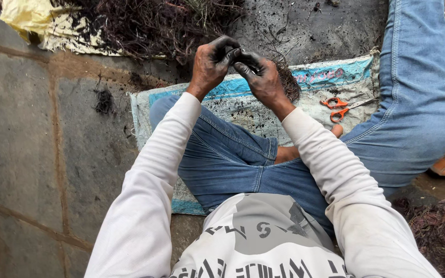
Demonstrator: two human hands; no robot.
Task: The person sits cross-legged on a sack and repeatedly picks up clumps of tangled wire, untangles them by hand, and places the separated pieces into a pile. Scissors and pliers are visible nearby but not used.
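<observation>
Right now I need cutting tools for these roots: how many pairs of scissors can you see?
1: orange-handled scissors lie on the woven sack, right of the right hand. More may hide under roots.

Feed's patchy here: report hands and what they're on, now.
Left hand and right hand soot-black, fingertips meeting; whatever they pinch too small to tell. Tangled dark fibrous root pile just beyond. Orange-handled scissors lie untouched on woven plastic sack. Nothing blocking.
</observation>
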